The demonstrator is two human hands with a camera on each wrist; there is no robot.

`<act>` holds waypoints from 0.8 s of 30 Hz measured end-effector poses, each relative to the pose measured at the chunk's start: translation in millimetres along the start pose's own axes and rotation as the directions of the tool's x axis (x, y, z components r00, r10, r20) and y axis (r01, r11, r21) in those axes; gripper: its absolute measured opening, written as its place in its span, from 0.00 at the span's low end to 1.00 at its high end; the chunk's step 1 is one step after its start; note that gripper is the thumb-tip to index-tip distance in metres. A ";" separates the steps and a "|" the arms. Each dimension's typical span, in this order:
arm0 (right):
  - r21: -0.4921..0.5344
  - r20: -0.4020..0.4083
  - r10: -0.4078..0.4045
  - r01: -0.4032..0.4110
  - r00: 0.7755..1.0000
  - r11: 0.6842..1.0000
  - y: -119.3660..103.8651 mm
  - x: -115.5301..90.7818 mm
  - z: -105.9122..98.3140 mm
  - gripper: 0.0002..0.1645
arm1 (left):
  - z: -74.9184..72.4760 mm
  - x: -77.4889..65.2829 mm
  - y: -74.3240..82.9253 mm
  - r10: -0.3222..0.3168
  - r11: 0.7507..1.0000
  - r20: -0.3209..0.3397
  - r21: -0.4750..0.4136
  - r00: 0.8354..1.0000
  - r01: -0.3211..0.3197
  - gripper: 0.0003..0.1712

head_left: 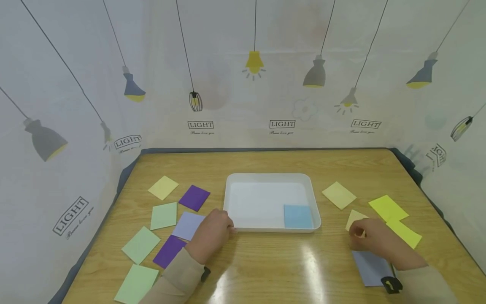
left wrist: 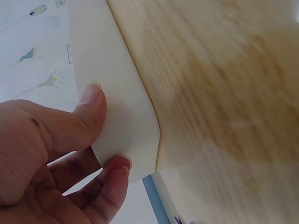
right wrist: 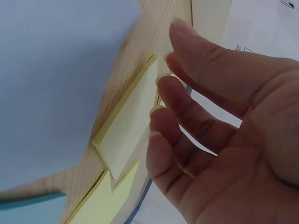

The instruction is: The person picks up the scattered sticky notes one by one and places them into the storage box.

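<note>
Sticky-note pads fill the left side of the head frame, laid flat on the wood-grain table. Going across: lower mint-green pad at bottom left, middle mint-green pad above it, upper mint-green pad higher again, pale yellow pad topmost. Next right: lower purple pad, lavender pad just above it and partly hidden by the hand, upper purple pad above that.

Left hand: clamped on the near left corner of the white tray, thumb and bent fingers at its wall in the left wrist view. Tray sits flat, centre frame. Light blue pad lies inside, in the tray's lower right corner.

Right of tray: cream pad, apart from the others. Below it, second cream pad, partly covered by the right hand. That hand: fingers loosely bent, thumb apart from them, nothing held; can't tell if it touches a pad. Blue-grey pad sits below it at lower right, partly hidden.

Far right: upper bright yellow pad, lower bright yellow pad just below. Hands well apart.
</note>
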State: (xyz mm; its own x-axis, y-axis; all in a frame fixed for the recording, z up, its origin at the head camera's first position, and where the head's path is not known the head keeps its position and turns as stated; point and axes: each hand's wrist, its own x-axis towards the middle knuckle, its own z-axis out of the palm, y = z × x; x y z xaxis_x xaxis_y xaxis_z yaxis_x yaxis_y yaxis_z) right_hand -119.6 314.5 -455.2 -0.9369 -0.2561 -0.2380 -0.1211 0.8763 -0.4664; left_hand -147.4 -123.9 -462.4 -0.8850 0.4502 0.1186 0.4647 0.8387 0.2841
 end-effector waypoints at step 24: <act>-0.109 0.122 0.179 -0.166 0.976 0.980 8.2 -7.6 1.8 0.16 | -3.9 -0.1 3.2 -0.017 1.000 0.019 -0.021 1.000 0.018 0.08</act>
State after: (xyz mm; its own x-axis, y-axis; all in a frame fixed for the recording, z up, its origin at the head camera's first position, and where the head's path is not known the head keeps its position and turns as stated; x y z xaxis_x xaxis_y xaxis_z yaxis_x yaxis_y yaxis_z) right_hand -112.9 322.8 -458.8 -0.8965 -0.1432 -0.4193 0.0008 0.9458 -0.3247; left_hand -145.9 -122.4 -457.8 -0.8923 0.4412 0.0958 0.4482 0.8400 0.3058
